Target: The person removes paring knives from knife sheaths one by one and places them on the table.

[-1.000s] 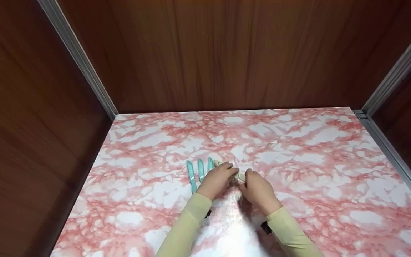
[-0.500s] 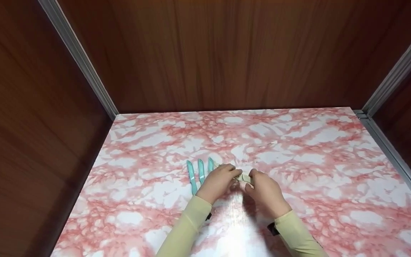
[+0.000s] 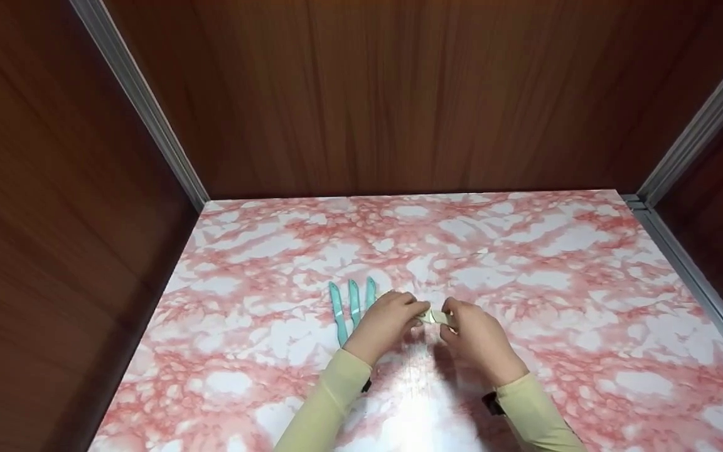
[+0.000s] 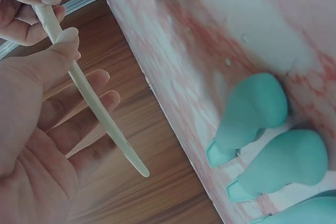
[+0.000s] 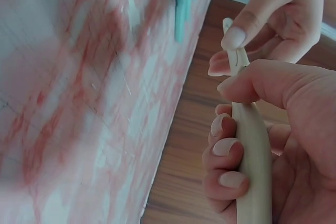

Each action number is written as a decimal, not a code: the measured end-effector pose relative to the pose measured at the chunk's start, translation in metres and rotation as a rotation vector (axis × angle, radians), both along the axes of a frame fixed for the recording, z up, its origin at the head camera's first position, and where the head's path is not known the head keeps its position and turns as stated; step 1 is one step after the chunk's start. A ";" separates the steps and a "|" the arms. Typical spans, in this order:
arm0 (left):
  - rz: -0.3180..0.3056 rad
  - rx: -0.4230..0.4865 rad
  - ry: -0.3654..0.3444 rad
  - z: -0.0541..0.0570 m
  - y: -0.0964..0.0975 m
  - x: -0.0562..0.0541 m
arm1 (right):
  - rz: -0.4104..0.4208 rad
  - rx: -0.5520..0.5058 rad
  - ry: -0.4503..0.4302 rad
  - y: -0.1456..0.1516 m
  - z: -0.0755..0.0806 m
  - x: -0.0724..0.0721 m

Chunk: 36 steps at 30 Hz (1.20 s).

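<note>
Between both hands is a slim cream knife, held off the table. My left hand pinches its thin blade section between thumb and forefinger. In the left wrist view, the long narrow end runs out past the spread other fingers. My right hand grips the thicker handle, with the fingers curled round it and the thumb along its top. A curved seam crosses the knife between the hands. Three teal knives lie side by side left of the hands: the outer one, the middle one and the nearest, partly hidden by my left hand.
The table has a red and white marbled top. Brown wood-grain panels rise behind and at both sides, with metal rails at their corners. A bright glare lies on the table at the front.
My right hand has moved right and toward the body, and the left hand slightly right. The cream knife has shifted with them; its far end no longer shows beyond the left hand. The teal knives stay put.
</note>
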<state>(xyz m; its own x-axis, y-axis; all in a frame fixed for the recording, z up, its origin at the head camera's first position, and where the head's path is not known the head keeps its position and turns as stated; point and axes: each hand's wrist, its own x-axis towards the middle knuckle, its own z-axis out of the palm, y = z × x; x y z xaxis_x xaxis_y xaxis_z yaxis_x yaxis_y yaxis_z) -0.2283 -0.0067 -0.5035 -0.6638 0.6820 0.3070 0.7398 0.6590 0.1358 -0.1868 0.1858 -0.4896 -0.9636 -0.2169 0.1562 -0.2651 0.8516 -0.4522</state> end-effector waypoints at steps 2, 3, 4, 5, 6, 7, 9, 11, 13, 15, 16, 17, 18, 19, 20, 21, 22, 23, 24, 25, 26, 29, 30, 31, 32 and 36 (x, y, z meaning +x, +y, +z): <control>-0.003 -0.001 0.002 0.002 0.000 0.002 | 0.008 0.005 0.011 0.002 0.001 0.001; -0.007 0.001 0.002 0.003 0.000 0.003 | 0.010 0.006 0.016 0.003 0.001 0.002; -0.010 0.005 0.001 0.004 0.001 0.004 | 0.013 0.004 0.018 0.003 0.002 0.003; -0.012 0.007 0.001 0.005 0.001 0.005 | 0.016 0.004 0.019 0.004 0.002 0.004; -0.013 0.007 0.002 0.005 0.001 0.006 | 0.019 0.005 0.018 0.005 0.003 0.004; -0.013 0.006 0.002 0.006 0.001 0.007 | 0.021 0.004 0.015 0.006 0.004 0.005; -0.013 -0.002 0.000 0.008 0.002 0.009 | 0.023 0.004 0.004 0.008 0.005 0.006; -0.007 -0.012 -0.008 0.009 0.002 0.012 | 0.026 0.008 -0.013 0.010 0.006 0.006; 0.000 -0.018 -0.014 0.010 0.002 0.014 | 0.031 0.009 -0.026 0.013 0.008 0.007; 0.004 -0.018 -0.016 0.010 0.002 0.016 | 0.040 0.015 -0.028 0.014 0.009 0.007; 0.007 -0.019 -0.015 0.010 0.002 0.017 | 0.047 0.017 -0.025 0.015 0.009 0.008; 0.010 -0.019 -0.011 0.011 0.002 0.018 | 0.054 0.018 -0.020 0.016 0.009 0.008; 0.013 -0.019 -0.008 0.011 0.003 0.018 | 0.062 0.018 -0.013 0.016 0.009 0.008; 0.016 -0.018 -0.009 0.011 0.003 0.019 | 0.070 0.018 -0.007 0.017 0.009 0.008; 0.017 -0.018 -0.007 0.011 0.003 0.020 | 0.080 0.019 -0.001 0.018 0.009 0.008; 0.020 -0.019 -0.004 0.011 0.003 0.021 | 0.088 0.017 0.001 0.019 0.009 0.008; 0.023 -0.018 -0.003 0.011 0.003 0.022 | 0.098 0.015 0.002 0.020 0.009 0.008; 0.024 -0.018 -0.004 0.010 0.002 0.023 | 0.107 0.012 0.004 0.021 0.009 0.009; 0.023 -0.015 -0.005 0.010 0.002 0.024 | 0.118 0.011 0.006 0.022 0.009 0.009; 0.020 -0.008 -0.010 0.010 0.002 0.025 | 0.131 0.012 0.011 0.023 0.009 0.009; 0.016 0.000 -0.014 0.010 0.001 0.026 | 0.143 0.011 0.014 0.024 0.009 0.009; 0.004 0.030 -0.026 0.010 0.000 0.029 | 0.177 0.009 0.027 0.026 0.010 0.009; 0.001 0.041 -0.029 0.010 -0.001 0.030 | 0.188 0.009 0.030 0.026 0.010 0.009; -0.003 0.049 -0.030 0.010 -0.001 0.031 | 0.197 0.007 0.031 0.027 0.010 0.009; -0.006 0.054 -0.028 0.010 -0.002 0.032 | 0.202 0.006 0.030 0.027 0.010 0.009; -0.014 0.071 -0.026 0.010 -0.003 0.036 | 0.220 0.012 0.019 0.028 0.011 0.010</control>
